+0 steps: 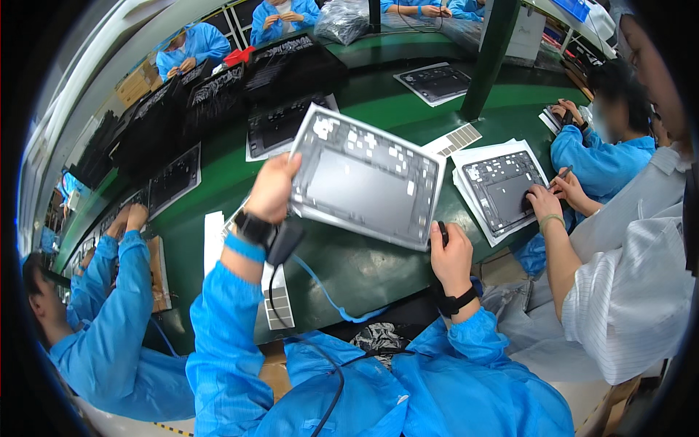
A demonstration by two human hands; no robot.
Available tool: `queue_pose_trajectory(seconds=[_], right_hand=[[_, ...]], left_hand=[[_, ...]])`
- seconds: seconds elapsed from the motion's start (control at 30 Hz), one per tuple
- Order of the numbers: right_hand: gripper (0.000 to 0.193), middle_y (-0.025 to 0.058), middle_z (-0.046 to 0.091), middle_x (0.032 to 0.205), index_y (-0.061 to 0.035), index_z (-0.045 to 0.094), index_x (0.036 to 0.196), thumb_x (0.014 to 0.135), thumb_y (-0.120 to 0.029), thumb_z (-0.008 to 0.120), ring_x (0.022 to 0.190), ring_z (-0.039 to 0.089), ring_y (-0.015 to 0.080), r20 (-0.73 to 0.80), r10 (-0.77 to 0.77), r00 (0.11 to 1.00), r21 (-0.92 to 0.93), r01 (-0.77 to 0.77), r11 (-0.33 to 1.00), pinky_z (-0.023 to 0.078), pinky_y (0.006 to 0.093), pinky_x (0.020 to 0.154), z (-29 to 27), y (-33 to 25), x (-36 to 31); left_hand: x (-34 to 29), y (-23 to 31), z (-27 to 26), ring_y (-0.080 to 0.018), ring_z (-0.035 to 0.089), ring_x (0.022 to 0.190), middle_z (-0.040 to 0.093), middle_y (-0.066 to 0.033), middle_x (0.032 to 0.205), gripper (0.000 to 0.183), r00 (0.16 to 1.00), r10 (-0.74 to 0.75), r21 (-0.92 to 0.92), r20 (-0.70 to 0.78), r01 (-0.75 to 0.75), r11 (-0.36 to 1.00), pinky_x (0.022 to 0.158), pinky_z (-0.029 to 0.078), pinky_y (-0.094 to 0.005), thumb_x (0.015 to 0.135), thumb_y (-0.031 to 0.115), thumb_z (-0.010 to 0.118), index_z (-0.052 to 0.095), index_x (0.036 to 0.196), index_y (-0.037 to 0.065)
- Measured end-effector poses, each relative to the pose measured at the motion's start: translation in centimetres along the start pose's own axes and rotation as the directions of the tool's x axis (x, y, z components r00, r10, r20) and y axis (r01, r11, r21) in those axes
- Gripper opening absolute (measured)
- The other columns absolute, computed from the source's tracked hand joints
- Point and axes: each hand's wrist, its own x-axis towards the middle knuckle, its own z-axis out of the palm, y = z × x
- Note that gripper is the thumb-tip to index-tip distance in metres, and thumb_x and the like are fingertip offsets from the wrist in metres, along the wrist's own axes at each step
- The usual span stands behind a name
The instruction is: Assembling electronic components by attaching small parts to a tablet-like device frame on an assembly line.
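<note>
**Grey metal panel lifted over the green bench**

The left hand (pixel 271 188) grips the left edge of a flat, rectangular grey metal laptop housing panel (pixel 368 177), fingers curled round the rim and thumb on top. The panel is held tilted above the glossy dark green work surface (pixel 364 269), its inner face turned up: a smooth, matt recess in the middle, with small pale stickers and stamped cut-outs scattered along the upper border. The right hand (pixel 450 256) is closed round a slim black pen-shaped tool (pixel 442 231), whose tip stands just beside the panel's lower right corner (whether it actually touches the metal cannot be told). Both wrists wear black straps, and a thin blue coiled cord (pixel 328 291) runs from the left wrist across the bench.

Beside the left forearm lie white paper label sheets (pixel 280 302), one printed with a grid of small grey rectangles. To the right, a neighbouring person's hand (pixel 542 200) rests on another dark grey panel (pixel 502 186) lying on a stack of white sheets. Further back, glossy black moulded trays (pixel 218 91) stand in a row along the bench.
</note>
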Motion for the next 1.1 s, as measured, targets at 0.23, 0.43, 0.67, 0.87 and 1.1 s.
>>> queue_pose_trajectory(seconds=[0.23,0.43,0.67,0.87,1.1], right_hand=[[0.018,0.0094,0.057,0.078,-0.0078,0.056,0.076,0.082,-0.020,0.068,0.074,0.061,0.0318,0.136,-0.147,0.980,-0.184,0.170,0.968,0.049,0.0449,0.060,0.6,1.7,-1.0],[0.019,0.0073,0.055,0.075,-0.0084,0.054,0.073,0.082,-0.019,0.067,0.071,0.060,0.0279,0.104,-0.227,0.968,-0.303,0.248,0.920,0.049,0.0410,0.053,1.6,1.9,-1.3],[0.021,0.0075,0.050,0.070,-0.0071,0.051,0.070,0.082,-0.015,0.066,0.064,0.056,0.0264,0.094,-0.272,0.958,-0.288,0.288,0.913,0.047,0.0388,0.051,1.4,1.6,-1.2],[0.020,0.0074,0.050,0.069,-0.0069,0.052,0.069,0.082,-0.014,0.065,0.063,0.055,0.0257,0.096,-0.253,0.963,-0.272,0.270,0.924,0.046,0.0383,0.050,1.2,1.8,-1.1],[0.021,0.0073,0.049,0.068,-0.0073,0.052,0.069,0.083,-0.015,0.065,0.062,0.054,0.0256,0.159,-0.260,0.952,-0.244,0.293,0.925,0.046,0.0383,0.050,1.1,1.2,-1.0]], left_hand=[[19.4,2.3,-5.3,-0.0189,0.065,0.085,0.067,-0.0095,0.096,0.030,0.982,0.117,0.259,-0.151,-0.074,0.963,0.076,0.052,-0.0362,0.102,0.025,0.046,0.060,0.110,0.000],[33.5,-5.2,-6.7,-0.0361,0.066,0.095,0.068,-0.0202,0.102,0.057,0.964,0.210,0.951,0.165,-0.099,-0.293,0.082,0.054,-0.0430,0.070,0.019,0.080,0.059,0.121,0.005],[36.1,-8.0,-6.4,-0.0343,0.067,0.093,0.068,-0.0211,0.092,0.031,0.992,0.087,0.912,0.089,-0.046,-0.407,0.086,0.054,-0.0378,0.071,0.028,0.077,0.072,0.086,0.001],[30.2,-2.9,6.5,-0.0396,0.057,0.113,0.062,-0.0244,0.115,0.046,0.781,0.424,0.867,-0.459,0.291,0.404,0.097,0.045,-0.0455,0.074,0.026,0.062,0.062,0.108,-0.006],[36.5,-9.7,18.9,-0.0300,0.071,0.089,0.072,-0.0169,0.098,0.031,0.997,-0.041,0.898,-0.058,0.070,0.435,0.069,0.058,-0.0407,0.086,0.021,0.054,0.070,0.094,-0.005]])
